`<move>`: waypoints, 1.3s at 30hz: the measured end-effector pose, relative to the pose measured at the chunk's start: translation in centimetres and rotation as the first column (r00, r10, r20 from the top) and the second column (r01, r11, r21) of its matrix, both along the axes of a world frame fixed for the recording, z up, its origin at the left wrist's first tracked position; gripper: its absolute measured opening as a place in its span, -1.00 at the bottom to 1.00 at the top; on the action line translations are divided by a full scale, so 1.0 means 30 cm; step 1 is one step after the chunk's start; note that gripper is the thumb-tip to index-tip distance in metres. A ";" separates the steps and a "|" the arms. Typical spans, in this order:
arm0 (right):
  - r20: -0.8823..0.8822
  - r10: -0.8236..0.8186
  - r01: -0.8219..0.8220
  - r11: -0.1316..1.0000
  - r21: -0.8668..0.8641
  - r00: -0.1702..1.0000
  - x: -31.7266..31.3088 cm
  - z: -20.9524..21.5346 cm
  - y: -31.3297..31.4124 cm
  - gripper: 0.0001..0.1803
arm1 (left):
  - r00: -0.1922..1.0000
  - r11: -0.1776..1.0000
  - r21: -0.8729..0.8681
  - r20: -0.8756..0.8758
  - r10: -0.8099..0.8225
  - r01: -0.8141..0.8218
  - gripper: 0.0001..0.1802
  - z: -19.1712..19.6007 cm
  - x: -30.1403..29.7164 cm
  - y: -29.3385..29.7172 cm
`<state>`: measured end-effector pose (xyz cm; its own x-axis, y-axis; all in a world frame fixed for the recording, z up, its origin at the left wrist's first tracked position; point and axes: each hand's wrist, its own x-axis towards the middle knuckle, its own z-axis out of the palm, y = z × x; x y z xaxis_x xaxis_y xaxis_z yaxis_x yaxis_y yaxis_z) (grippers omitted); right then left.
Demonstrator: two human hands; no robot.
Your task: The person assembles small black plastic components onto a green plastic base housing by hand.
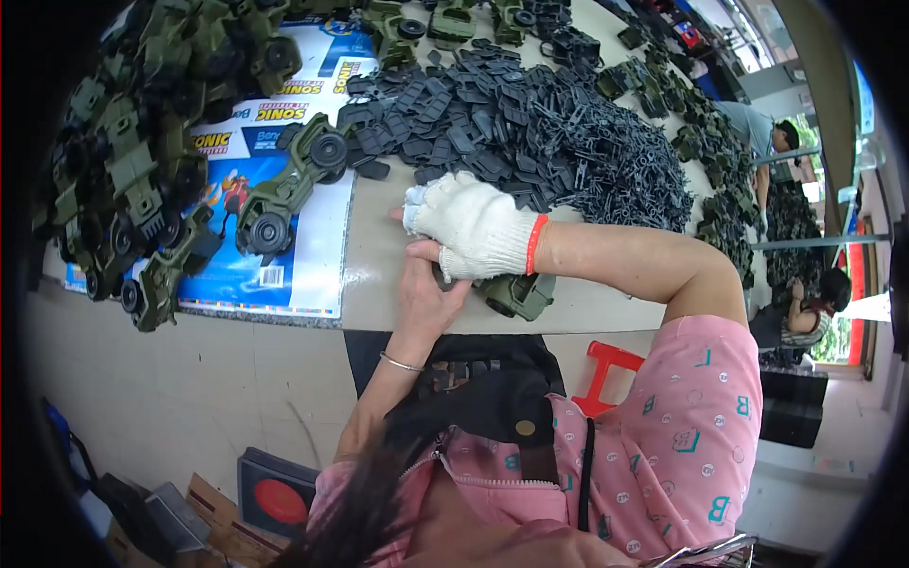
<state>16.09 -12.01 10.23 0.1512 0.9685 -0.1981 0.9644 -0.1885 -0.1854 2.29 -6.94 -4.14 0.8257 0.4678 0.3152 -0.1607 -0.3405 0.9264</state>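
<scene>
Both hands meet at the table's front edge over an olive-green toy vehicle (pixel 519 296), most of which they hide. My left hand (pixel 431 295), bare with a bracelet on its wrist, is closed around its left end. My right hand (pixel 478 225), in a white knitted glove with a red cuff and bare fingertips, is closed over the same end from above. Whether a small part sits between the fingers is hidden. Just beyond lies a heap of dark grey plastic parts (pixel 492 118), flat panels on its left and thin frame-like pieces (pixel 630 170) on its right.
Many green toy vehicles (pixel 128 161) are piled on a printed blue-and-white sheet (pixel 317 284) at the left. One vehicle (pixel 289 189) lies near my left hand. More stand along the far right. A red stool (pixel 606 374) is below the table; other people work at the right.
</scene>
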 end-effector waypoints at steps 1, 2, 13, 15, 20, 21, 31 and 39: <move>-0.009 0.021 -0.021 1.000 0.001 1.000 0.003 0.002 0.018 -0.44 | 0.999 0.999 0.029 -0.011 0.030 -0.029 -0.21 -0.005 -0.005 0.006; -0.014 0.001 -0.001 0.999 -0.040 1.000 0.006 0.008 0.044 -0.43 | 0.998 0.998 0.033 -0.020 0.056 -0.056 -0.21 -0.003 -0.001 0.015; -0.075 -0.340 0.348 0.903 0.253 0.937 -0.117 0.064 -0.279 0.12 | 0.962 0.953 -0.165 0.057 0.267 -0.255 0.02 0.252 0.001 0.168; 0.006 -0.345 0.307 0.844 0.439 0.939 -0.032 0.001 -0.291 -0.01 | 0.965 0.970 0.017 0.106 0.240 -0.243 -0.03 0.280 0.021 0.204; -0.209 -0.671 0.651 0.518 0.555 0.712 0.359 0.155 -0.064 -0.24 | 0.944 0.722 0.609 0.191 0.268 -0.328 -0.11 0.249 -0.032 0.469; 0.016 -0.667 0.510 0.584 0.632 0.745 0.525 0.155 -0.031 -0.20 | 0.915 0.658 0.646 0.181 0.360 -0.387 -0.13 0.268 -0.037 0.517; 0.132 -0.211 0.123 0.867 0.483 0.969 0.379 0.044 0.146 -0.72 | 0.861 0.712 0.650 -0.174 0.478 -0.264 -0.46 0.255 -0.115 0.649; 0.210 -0.375 0.346 0.924 0.163 0.903 0.269 0.007 0.204 -0.65 | 0.969 0.246 0.945 0.239 -0.067 -0.216 -0.79 0.125 -0.232 0.460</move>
